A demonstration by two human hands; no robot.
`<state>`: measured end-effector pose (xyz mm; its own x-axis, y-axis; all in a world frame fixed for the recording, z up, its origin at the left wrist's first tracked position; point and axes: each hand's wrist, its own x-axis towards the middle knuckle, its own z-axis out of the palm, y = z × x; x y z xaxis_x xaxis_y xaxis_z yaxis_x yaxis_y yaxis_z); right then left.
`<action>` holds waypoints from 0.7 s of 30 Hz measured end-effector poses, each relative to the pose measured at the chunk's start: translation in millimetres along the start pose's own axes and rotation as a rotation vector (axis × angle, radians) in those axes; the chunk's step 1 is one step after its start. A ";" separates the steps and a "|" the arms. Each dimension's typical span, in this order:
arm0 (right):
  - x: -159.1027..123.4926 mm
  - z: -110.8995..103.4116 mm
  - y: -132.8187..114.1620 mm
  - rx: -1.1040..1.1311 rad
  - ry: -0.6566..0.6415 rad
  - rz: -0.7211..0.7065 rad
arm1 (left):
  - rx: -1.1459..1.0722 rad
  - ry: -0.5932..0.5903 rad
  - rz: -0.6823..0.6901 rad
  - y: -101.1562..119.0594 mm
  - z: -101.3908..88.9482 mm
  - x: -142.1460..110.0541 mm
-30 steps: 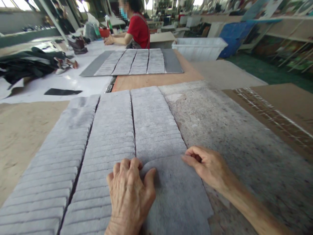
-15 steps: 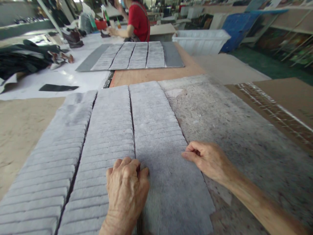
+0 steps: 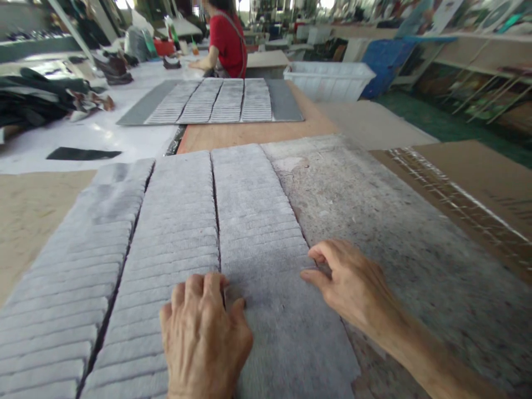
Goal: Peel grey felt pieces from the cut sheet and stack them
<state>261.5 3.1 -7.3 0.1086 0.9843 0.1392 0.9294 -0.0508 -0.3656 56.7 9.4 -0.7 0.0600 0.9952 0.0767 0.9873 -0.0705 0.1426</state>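
A grey felt piece [image 3: 286, 332] lies nearest me, at the near end of the third row of overlapped felt strips [image 3: 257, 221]. My left hand [image 3: 203, 338] rests on its left edge with fingers curled over the seam beside the middle row [image 3: 174, 233]. My right hand [image 3: 349, 282] pinches the piece's right top corner between thumb and forefinger. All three rows sit on a speckled grey board [image 3: 374, 221].
A second grey board with felt rows [image 3: 216, 100] lies farther up the table. A person in a red shirt [image 3: 226, 39] works behind it. Dark material piles [image 3: 37, 94] lie at left, a white bin [image 3: 328, 80] at back right, brown cardboard [image 3: 477, 177] at right.
The felt piece has been slid up and pressed flat against the third row. Both hands shifted slightly left with it, and the view tilted a little.
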 end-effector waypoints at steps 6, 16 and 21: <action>8.3 -1.7 4.7 0.053 -0.032 -0.185 | -0.077 0.010 0.133 -4.4 2.7 5.0; 9.3 1.8 13.0 0.104 -0.164 0.027 | -0.137 -0.159 0.075 -14.5 0.0 16.9; 10.3 2.0 12.4 0.126 -0.165 0.050 | -0.132 -0.150 0.096 -16.9 2.9 16.7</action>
<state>273.4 13.0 -12.3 0.0848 0.9959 -0.0310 0.8719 -0.0892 -0.4816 41.4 27.5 -4.7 0.1837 0.9817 -0.0502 0.9488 -0.1637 0.2701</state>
